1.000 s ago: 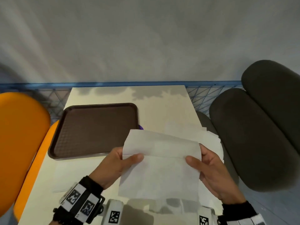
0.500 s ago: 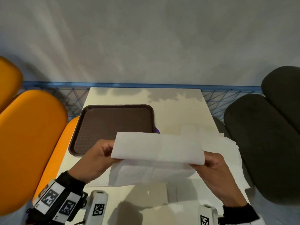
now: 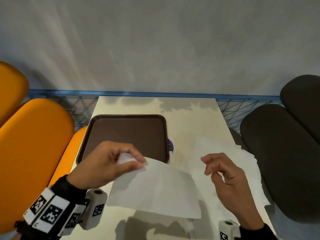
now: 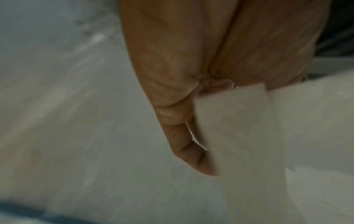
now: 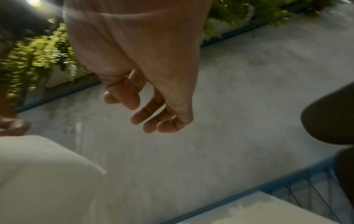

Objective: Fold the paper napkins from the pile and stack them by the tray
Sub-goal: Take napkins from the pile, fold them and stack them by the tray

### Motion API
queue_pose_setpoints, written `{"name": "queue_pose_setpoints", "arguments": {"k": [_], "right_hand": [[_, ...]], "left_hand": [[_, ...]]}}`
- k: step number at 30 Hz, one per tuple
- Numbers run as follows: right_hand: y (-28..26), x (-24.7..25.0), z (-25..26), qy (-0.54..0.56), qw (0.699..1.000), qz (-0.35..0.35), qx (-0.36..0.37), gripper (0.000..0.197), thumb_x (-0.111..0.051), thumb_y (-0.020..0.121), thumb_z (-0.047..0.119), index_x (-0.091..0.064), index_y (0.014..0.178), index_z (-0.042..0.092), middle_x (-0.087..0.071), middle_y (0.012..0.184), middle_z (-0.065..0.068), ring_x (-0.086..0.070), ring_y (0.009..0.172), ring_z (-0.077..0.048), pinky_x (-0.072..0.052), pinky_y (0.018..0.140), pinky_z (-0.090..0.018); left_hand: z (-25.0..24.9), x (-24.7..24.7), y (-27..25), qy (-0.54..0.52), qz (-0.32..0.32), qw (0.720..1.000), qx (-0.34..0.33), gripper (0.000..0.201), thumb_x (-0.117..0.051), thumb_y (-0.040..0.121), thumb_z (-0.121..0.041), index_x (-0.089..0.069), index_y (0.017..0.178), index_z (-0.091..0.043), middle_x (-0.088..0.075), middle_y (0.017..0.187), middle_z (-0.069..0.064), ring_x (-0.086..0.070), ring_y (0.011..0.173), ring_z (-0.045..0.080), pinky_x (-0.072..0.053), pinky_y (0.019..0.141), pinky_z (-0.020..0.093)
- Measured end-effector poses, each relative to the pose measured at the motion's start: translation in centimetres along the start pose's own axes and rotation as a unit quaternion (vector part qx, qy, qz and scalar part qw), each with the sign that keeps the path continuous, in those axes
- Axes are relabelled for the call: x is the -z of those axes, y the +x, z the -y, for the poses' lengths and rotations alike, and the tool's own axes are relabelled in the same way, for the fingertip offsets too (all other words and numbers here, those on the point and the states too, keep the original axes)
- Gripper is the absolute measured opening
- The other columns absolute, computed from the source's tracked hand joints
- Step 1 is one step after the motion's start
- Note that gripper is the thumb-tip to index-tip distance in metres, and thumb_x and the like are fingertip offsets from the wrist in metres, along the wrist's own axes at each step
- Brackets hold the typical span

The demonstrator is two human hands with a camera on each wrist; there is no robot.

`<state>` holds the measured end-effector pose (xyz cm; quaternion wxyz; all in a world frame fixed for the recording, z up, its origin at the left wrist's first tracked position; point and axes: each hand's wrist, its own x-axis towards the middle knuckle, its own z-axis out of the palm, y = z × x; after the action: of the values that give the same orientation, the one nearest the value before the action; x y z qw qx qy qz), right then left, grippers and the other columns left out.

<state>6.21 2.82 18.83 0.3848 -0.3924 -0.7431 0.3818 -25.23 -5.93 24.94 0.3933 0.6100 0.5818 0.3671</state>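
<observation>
A white folded napkin (image 3: 155, 187) hangs above the table's near middle, and my left hand (image 3: 121, 160) pinches its upper left corner between thumb and fingers. In the left wrist view the same napkin (image 4: 239, 136) runs down beside my left hand (image 4: 191, 121). My right hand (image 3: 218, 168) hovers to the right of it with loosely curled fingers and holds nothing; the right wrist view shows this hand (image 5: 149, 112) empty too. The pile of loose napkins (image 3: 242, 161) lies on the table's right side, under my right hand. A brown tray (image 3: 128, 134) sits at the left.
The cream table (image 3: 190, 115) ends at a blue wire rail (image 3: 155, 94) in front of a grey wall. Orange seats (image 3: 31, 144) stand on the left, dark grey seats (image 3: 285, 153) on the right. A small purple object (image 3: 170, 146) peeks from the tray's right edge.
My right hand has let go of the napkin and drawn back to the right. The napkin now hangs from my left hand alone, which has shifted towards the tray.
</observation>
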Motion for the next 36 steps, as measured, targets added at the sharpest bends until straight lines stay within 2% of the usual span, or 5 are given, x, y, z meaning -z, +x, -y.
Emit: {"name": "queue_pose_setpoints", "arguments": {"k": [6, 17, 27, 32, 36], "right_hand": [[1.8, -5.9, 3.9, -0.101, 0.965, 0.224, 0.093, 0.035, -0.057, 0.096, 0.054, -0.062, 0.125, 0.035, -0.058, 0.124, 0.022, -0.05, 0.121, -0.007, -0.041, 0.1, -0.03], [1.9, -7.8, 5.6, -0.084, 0.959, 0.218, 0.162, 0.037, -0.051, 0.102, 0.042, -0.056, 0.07, 0.024, -0.043, 0.064, 0.014, -0.044, 0.066, -0.009, -0.038, 0.061, -0.032], [-2.1, -3.9, -1.8, -0.256, 0.917, 0.305, -0.007, 0.078, -0.023, 0.074, 0.094, -0.063, 0.119, 0.043, -0.059, 0.116, 0.027, -0.049, 0.109, 0.007, -0.039, 0.098, -0.023], [-1.8, -9.0, 2.5, -0.109, 0.912, 0.39, 0.059, 0.039, -0.055, 0.092, 0.063, -0.069, 0.107, 0.029, -0.06, 0.116, 0.018, -0.049, 0.111, 0.002, -0.04, 0.097, -0.029], [-2.1, -10.3, 1.5, -0.059, 0.912, 0.401, 0.061, 0.053, -0.045, 0.103, 0.052, -0.062, 0.081, 0.007, -0.062, 0.077, -0.003, -0.053, 0.078, -0.017, -0.044, 0.074, -0.041]], "left_hand": [[-1.9, -1.2, -0.3, 0.174, 0.068, 0.977, -0.107, 0.025, -0.069, 0.089, -0.036, -0.066, 0.114, -0.036, -0.068, 0.11, -0.029, -0.066, 0.099, -0.006, -0.051, 0.079, 0.011], [-3.0, -1.9, -1.0, 0.14, -0.014, 0.989, -0.053, 0.013, -0.072, 0.08, -0.046, -0.079, 0.082, -0.035, -0.073, 0.083, -0.026, -0.071, 0.081, 0.0, -0.055, 0.067, 0.02], [-1.4, -1.2, -3.2, 0.135, -0.021, 0.991, 0.005, 0.007, -0.076, 0.081, -0.036, -0.079, 0.075, -0.035, -0.073, 0.08, -0.026, -0.07, 0.079, -0.001, -0.05, 0.065, 0.009], [-0.4, -4.1, -3.9, 0.104, 0.075, 0.992, 0.01, 0.005, -0.077, 0.083, -0.04, -0.08, 0.084, -0.036, -0.074, 0.082, -0.025, -0.071, 0.078, 0.002, -0.055, 0.074, 0.025], [1.4, -0.5, -6.2, 0.024, -0.064, 0.995, 0.07, 0.008, -0.078, 0.08, -0.041, -0.08, 0.079, -0.033, -0.077, 0.083, -0.015, -0.072, 0.084, 0.008, -0.054, 0.079, 0.031]]}}
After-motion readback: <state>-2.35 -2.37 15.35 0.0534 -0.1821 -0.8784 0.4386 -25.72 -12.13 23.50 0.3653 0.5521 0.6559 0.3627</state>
